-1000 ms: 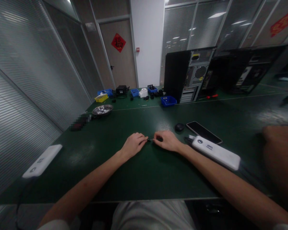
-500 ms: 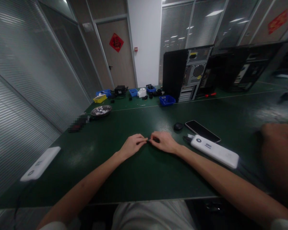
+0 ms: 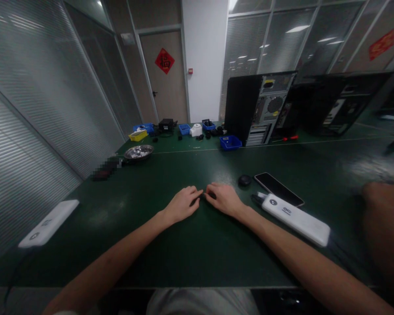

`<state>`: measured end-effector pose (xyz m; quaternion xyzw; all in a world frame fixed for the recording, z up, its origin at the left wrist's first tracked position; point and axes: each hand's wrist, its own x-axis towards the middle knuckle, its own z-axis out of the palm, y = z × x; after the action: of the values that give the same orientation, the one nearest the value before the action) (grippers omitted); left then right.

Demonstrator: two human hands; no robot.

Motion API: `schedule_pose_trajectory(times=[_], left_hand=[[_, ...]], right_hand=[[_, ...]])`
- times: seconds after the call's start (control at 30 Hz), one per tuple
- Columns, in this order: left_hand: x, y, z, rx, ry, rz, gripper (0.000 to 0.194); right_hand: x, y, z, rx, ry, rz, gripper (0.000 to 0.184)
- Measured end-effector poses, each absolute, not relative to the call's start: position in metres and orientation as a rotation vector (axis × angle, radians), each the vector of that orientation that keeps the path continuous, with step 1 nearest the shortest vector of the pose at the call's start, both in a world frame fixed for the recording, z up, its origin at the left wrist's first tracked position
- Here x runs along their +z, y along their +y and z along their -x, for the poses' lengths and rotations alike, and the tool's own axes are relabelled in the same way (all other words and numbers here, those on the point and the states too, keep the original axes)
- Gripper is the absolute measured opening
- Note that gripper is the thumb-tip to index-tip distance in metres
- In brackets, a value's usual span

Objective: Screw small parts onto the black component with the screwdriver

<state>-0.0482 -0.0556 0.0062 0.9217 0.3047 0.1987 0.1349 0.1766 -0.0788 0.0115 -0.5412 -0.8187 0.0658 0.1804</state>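
Note:
Above the green table [image 3: 170,258], my left hand [image 3: 183,203] and my right hand [image 3: 223,197] meet almost fingertip to fingertip. A small dark piece [image 3: 202,196] shows between them, too small to name. My left thumb and index finger close around its near side, with the index stretched forward. The right fingers are curled in a pinch at its other side, their tips partly hidden. Just beyond my right hand lie a round black object [image 3: 244,180] and a dark-screened phone [image 3: 278,189].
White power banks with cables lie right [image 3: 297,218] and left [image 3: 49,223]. A metal dish [image 3: 138,152], blue bin [image 3: 230,142], yellow tray [image 3: 138,135] and computer tower [image 3: 244,111] stand farther back. Another person's arm [image 3: 385,218] rests at the right edge.
The view has shifted slightly, so the table sits lower in the picture. My left thumb has dropped away a little from the index fingertip; both hands stay close together.

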Motion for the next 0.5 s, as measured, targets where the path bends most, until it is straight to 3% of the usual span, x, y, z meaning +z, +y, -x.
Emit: schedule_pose_trajectory(times=[0.27,0.5], left_hand=[[0.008,-0.054,0.057,0.486,0.921,-2.686,0.046],[0.009,-0.045,0.059,0.555,0.968,-2.565,0.03]], right_hand=[[0.015,-0.081,-0.183,0.2,-2.288,1.668,0.018],[0.008,-0.073,-0.193,0.289,-2.158,1.771,0.018]])
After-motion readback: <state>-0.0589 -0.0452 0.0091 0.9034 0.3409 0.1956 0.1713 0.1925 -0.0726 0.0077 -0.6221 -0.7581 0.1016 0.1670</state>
